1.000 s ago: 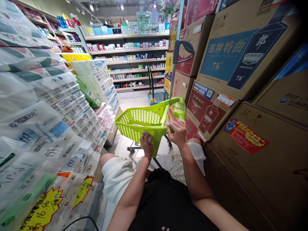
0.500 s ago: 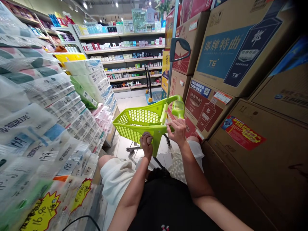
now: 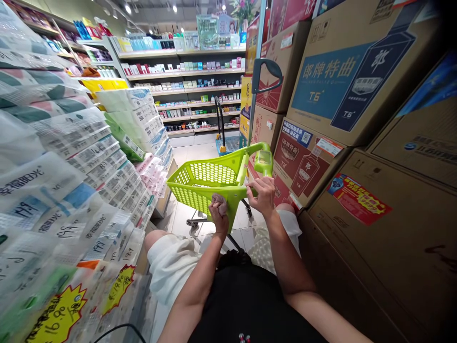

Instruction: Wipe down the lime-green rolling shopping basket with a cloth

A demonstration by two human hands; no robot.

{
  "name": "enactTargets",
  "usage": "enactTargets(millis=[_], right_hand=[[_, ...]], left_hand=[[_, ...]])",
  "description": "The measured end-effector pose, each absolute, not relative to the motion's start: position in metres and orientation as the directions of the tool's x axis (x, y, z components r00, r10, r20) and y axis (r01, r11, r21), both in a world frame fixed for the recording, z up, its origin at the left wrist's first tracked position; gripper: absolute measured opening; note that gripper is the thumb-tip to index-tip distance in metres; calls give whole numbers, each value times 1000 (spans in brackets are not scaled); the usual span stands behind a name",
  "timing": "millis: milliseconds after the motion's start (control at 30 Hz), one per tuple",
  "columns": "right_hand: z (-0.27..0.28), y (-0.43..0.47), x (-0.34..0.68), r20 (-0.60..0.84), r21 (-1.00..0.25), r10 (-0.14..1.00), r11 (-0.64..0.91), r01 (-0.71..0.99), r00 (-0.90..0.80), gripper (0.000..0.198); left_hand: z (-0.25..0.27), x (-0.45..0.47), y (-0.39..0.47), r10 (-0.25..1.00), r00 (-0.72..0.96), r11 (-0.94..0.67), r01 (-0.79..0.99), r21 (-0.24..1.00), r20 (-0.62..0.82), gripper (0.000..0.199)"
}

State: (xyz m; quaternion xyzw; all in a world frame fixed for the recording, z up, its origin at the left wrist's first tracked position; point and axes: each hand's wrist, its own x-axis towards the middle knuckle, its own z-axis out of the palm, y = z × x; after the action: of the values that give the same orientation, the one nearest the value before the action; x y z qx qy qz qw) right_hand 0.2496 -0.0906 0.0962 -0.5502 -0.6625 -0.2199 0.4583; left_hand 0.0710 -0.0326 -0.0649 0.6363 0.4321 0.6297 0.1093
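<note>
A lime-green shopping cart [image 3: 200, 194] with a perforated basket stands side-on in front of me. My left hand [image 3: 218, 216] is closed around a crumpled greyish-pink cloth [image 3: 220, 204], which lies against the near side of the basket below its rim. My right hand [image 3: 262, 193] is wrapped around the green handle end of the cart, fingers curled over the frame. No contents show in the visible part of the basket.
Packs of tissue paper [image 3: 96, 157] are stacked along the left. Cardboard boxes [image 3: 321, 85] rise on the right, beside a dark trolley handle [image 3: 267, 76]. Behind the cart are a blue platform trolley [image 3: 230, 144] and shelves of small goods [image 3: 185, 71].
My left hand has shifted slightly with the cloth against the basket's side, and more of the cloth now shows above the fingers. My right hand keeps its grip on the cart.
</note>
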Motion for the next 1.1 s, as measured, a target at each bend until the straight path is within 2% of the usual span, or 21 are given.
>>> enactTargets(millis=[133, 333, 533, 700, 767, 933, 1100], right_hand=[[97, -93, 247, 829, -219, 559, 283, 934, 24, 13], [97, -92, 250, 833, -243, 550, 286, 927, 49, 16], [96, -91, 252, 826, -231, 563, 273, 934, 39, 16], [96, -91, 253, 830, -246, 556, 296, 923, 43, 17], [97, -90, 254, 829, -250, 557, 298, 921, 45, 19], [98, -87, 260, 830, -259, 557, 318, 912, 41, 25], [97, -89, 267, 831, -265, 550, 260, 929, 83, 31]], left_hand=[[-69, 82, -37, 656, -66, -665, 422, 617, 752, 9], [-107, 67, -52, 807, 34, -540, 449, 712, 590, 13], [-78, 89, -39, 686, 33, -650, 477, 592, 727, 18], [-112, 69, -51, 739, 134, -628, 492, 603, 660, 13], [-120, 60, -52, 766, 109, -595, 494, 634, 634, 14], [-85, 69, -31, 763, -154, -502, 471, 725, 628, 20], [-76, 63, -27, 810, -217, -418, 436, 797, 544, 31]])
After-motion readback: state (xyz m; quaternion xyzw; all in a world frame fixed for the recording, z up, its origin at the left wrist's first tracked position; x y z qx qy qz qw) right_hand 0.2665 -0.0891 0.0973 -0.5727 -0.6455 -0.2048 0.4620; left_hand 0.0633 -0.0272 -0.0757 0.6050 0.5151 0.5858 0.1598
